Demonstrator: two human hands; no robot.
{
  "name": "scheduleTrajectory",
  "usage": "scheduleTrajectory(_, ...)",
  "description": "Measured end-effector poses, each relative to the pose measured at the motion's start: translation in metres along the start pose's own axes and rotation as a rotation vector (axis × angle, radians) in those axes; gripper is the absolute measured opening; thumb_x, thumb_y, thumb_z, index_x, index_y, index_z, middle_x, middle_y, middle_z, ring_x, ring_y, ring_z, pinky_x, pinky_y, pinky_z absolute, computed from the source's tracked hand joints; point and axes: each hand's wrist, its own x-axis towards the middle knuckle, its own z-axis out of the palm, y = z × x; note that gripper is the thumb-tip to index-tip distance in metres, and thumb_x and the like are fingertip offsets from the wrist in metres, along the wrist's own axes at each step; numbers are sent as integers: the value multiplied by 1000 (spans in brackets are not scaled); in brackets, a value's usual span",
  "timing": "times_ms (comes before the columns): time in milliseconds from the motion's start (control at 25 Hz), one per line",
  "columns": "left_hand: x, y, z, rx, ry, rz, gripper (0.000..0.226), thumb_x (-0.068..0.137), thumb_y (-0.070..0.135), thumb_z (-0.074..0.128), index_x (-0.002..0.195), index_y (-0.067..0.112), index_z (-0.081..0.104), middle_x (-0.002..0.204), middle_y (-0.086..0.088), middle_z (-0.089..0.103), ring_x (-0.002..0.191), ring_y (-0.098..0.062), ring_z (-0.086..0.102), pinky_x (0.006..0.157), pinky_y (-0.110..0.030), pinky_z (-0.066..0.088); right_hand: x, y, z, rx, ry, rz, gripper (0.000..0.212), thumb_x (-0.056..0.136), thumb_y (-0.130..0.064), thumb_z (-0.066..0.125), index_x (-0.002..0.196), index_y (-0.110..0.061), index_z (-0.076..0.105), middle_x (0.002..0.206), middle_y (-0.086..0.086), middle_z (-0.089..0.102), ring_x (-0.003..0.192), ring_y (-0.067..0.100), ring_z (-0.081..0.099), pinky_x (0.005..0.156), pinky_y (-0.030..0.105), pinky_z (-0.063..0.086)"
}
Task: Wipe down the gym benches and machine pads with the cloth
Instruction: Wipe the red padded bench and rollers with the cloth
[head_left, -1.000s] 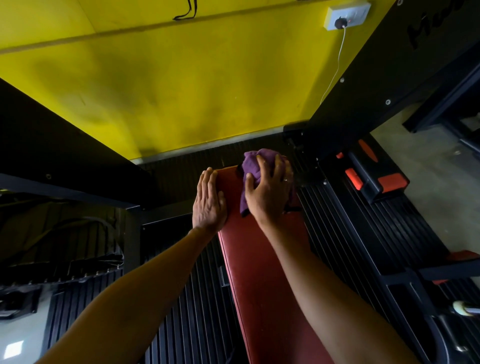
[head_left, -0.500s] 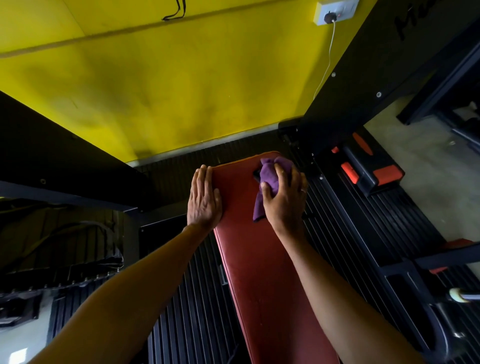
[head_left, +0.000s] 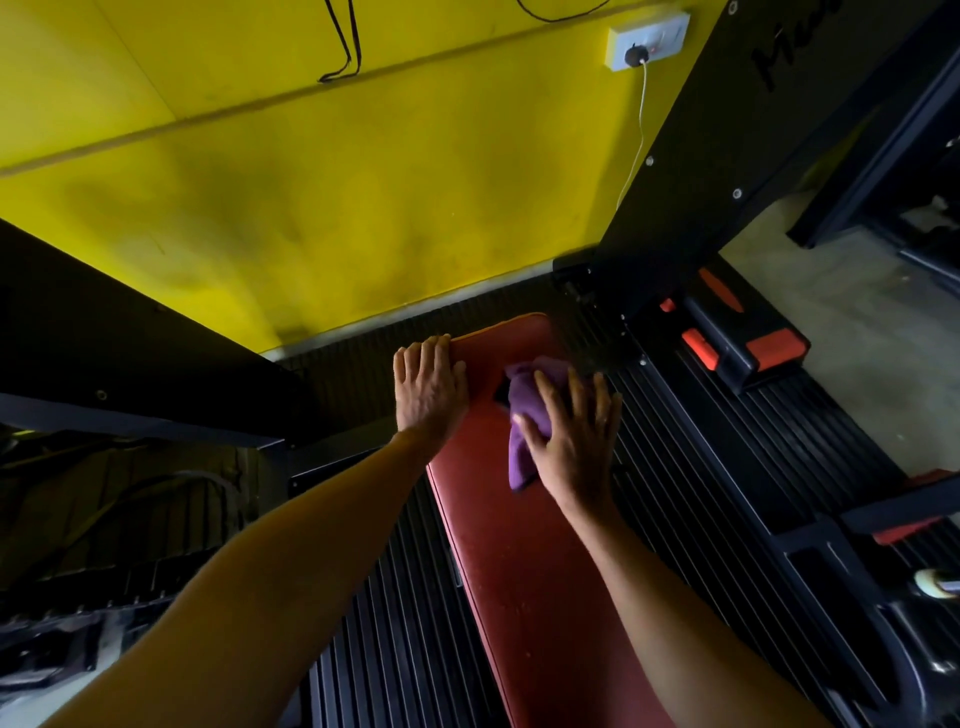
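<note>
Yellow wall (head_left: 363, 208) behind, red bench (head_left: 519, 545) below. The right hand (head_left: 576, 441), fingers spread flat, has slid the purple cloth (head_left: 524, 410) toward the bench's right edge, with the cloth bunched under thumb and palm. The left hand (head_left: 428, 395), flat, has crept up to the corner.

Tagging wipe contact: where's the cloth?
Head view, centre: cloth on the far end of the bench, right side, under the right hand; left hand rests on its left edge.

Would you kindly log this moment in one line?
right hand presses purple cloth on red bench | left hand flat on bench edge
</note>
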Motion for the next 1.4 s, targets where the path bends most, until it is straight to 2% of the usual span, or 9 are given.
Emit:
scheduleTrajectory(160,-4,4,8,48,54,-9,45,99,35,43,130,3,56,120,-15,60,109,-36,53,106,-53,37,74,-31,15,127,-10,136,57,95,-57,54,144,-29,53,150,11,50,142,44,38,109,64,35)
scheduleTrajectory(320,-6,-15,6,42,69,76,48,101,35,45,137,5,55,127,-14,60,114,-34,52,106,-52,37,64,-33,15,208,-54,155,68,91,-62,59,149,-29,43,158,13,38,136,44,43,101,58,48)
scheduleTrajectory(560,15,-6,6,28,-69,296,49,106,32,33,145,6,50,140,-13,58,126,-32,55,108,-49,40,-9,2,5,270,-64,261,82,87,-62,68,154,-26,36,161,15,34,136,37,48,102,54,48)
scheduleTrajectory(720,22,7,4,82,-190,277,54,106,39,26,153,15,36,151,-8,49,135,-28,48,110,-46,37,48,-12,7,340,-28,255,77,86,-60,68,150,-27,43,147,11,47,124,30,54,92,46,54)
scheduleTrajectory(840,22,7,5,100,-189,282,56,104,39,25,152,14,38,151,-9,49,134,-28,49,108,-45,38,94,-21,10,342,-56,211,74,87,-64,62,148,-26,46,143,10,49,120,30,57,87,44,56)
scheduleTrajectory(1000,22,5,4,101,-194,282,54,105,38,30,153,15,39,150,-8,50,134,-28,49,108,-44,36,61,-6,6,326,-93,189,78,86,-66,63,151,-28,42,144,8,47,118,28,58,82,40,57)
scheduleTrajectory(1200,26,12,5,108,-234,280,56,104,40,29,153,13,36,150,-9,48,133,-29,48,109,-46,36,-44,19,-5,284,-63,364,80,85,-66,64,151,-27,40,147,11,48,115,35,61,85,51,57)
scheduleTrajectory(1320,26,13,4,118,-246,282,57,104,39,27,153,11,36,148,-10,50,130,-29,50,106,-46,37,-23,-1,-2,253,-62,503,77,85,-65,66,150,-32,39,149,9,43,122,40,54,99,57,49)
scheduleTrajectory(1400,25,13,4,109,-251,280,57,103,38,28,152,10,37,146,-11,51,126,-30,52,103,-46,39,4,-31,3,251,-81,522,73,90,-66,59,152,-33,37,157,13,33,136,48,41,112,62,34)
